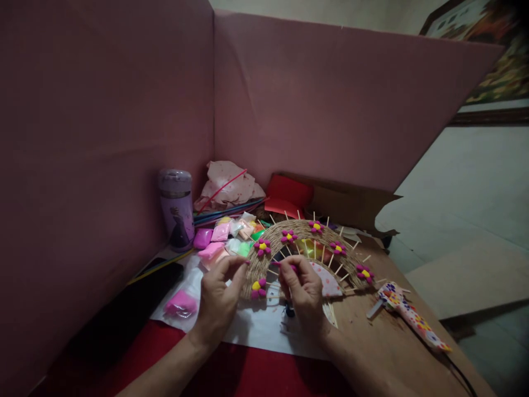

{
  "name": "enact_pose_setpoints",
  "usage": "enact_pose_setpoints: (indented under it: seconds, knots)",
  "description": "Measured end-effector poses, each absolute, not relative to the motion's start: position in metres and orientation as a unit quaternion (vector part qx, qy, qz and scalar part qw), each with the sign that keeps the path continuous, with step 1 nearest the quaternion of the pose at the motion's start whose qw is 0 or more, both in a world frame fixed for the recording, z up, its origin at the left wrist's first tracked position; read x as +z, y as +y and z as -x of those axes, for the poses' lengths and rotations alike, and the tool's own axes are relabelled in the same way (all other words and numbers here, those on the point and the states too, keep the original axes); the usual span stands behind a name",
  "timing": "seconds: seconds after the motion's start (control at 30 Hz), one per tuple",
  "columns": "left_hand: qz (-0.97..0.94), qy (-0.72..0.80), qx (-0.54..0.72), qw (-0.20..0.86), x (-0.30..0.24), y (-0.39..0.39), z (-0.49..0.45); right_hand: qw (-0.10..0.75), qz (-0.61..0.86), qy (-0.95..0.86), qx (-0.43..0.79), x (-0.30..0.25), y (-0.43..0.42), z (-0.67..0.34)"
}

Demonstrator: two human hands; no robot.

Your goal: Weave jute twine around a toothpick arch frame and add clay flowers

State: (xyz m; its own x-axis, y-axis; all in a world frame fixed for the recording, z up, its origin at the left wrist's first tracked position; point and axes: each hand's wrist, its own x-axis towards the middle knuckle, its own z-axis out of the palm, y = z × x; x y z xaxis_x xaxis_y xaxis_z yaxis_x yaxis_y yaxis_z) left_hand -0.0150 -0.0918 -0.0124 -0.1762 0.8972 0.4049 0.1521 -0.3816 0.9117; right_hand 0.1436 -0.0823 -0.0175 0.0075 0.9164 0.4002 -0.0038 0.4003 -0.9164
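Before a woven arch (303,227), left hand (222,288) pinched, contents unclear, right hand (305,288) nearby, pinching a magenta piece (276,264).

Brown board (359,347): the work surface, bare at right
White sheet (248,331): spread at left, beside red cloth (173,364) in front
Lavender tumbler (177,212): upright, back left
Coloured packets (212,248): heaped near it; 1 pink bag (181,303) nearer
Woven half-ring (303,226): 6 flowers, flat or propped unclear
Glue gun (415,320): far right, on bare board

Magenta piece (277,264) in right fingers (291,277) near flowered arch (303,227)
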Motion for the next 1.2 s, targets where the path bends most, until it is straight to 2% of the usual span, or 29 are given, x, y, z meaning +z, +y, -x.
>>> enact_pose_setpoints:
  seconds: [0.07,0.17,0.27,0.4,0.53,0.73,0.93,1.2]
  knots:
    - [-0.498,0.455,0.612,0.413,-0.011,-0.086,0.017,0.626,0.387,-0.537,0.412,-0.017,-0.081,-0.144]
    - [-0.433,0.397,0.578,0.566,-0.014,-0.080,0.019,0.610,0.377,-0.537,0.444,-0.018,-0.079,-0.142]
    - [-0.402,0.357,0.562,0.628,-0.019,-0.077,0.018,0.581,0.379,-0.577,0.432,-0.021,-0.080,-0.140]
    - [-0.412,0.345,0.553,0.637,-0.018,-0.079,0.016,0.559,0.390,-0.653,0.330,-0.024,-0.080,-0.142]
    - [-0.434,0.381,0.564,0.590,-0.012,-0.083,0.015,0.537,0.381,-0.707,0.259,-0.022,-0.082,-0.143]
    - [-0.452,0.350,0.558,0.602,-0.010,-0.085,0.013,0.530,0.352,-0.725,0.265,-0.025,-0.083,-0.140]
    - [-0.464,0.357,0.533,0.611,-0.014,-0.084,0.013,0.527,0.362,-0.738,0.216,-0.023,-0.086,-0.141]
    - [-0.407,0.328,0.550,0.651,-0.016,-0.081,0.014,0.541,0.383,-0.705,0.252,-0.027,-0.086,-0.140]
